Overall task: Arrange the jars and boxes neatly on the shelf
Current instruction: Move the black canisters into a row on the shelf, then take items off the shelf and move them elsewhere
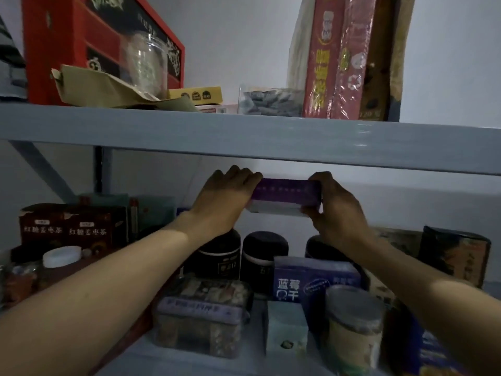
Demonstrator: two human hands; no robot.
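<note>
While the left hand (226, 196) and right hand (334, 210) each clamp fingers round an end of the purple box (284, 195), it hangs above the dark jars (264, 253) at the back of the lower shelf (244, 356). Step: placing. Next: lower it level into a gap, probably behind. Landing spot hidden; labels too dim to read.

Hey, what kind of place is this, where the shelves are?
Probably a home pantry or storeroom. A grey metal shelf against a plain wall is crowded with dark jars, tea boxes and red gift boxes, and both hands hold a purple box.
</note>
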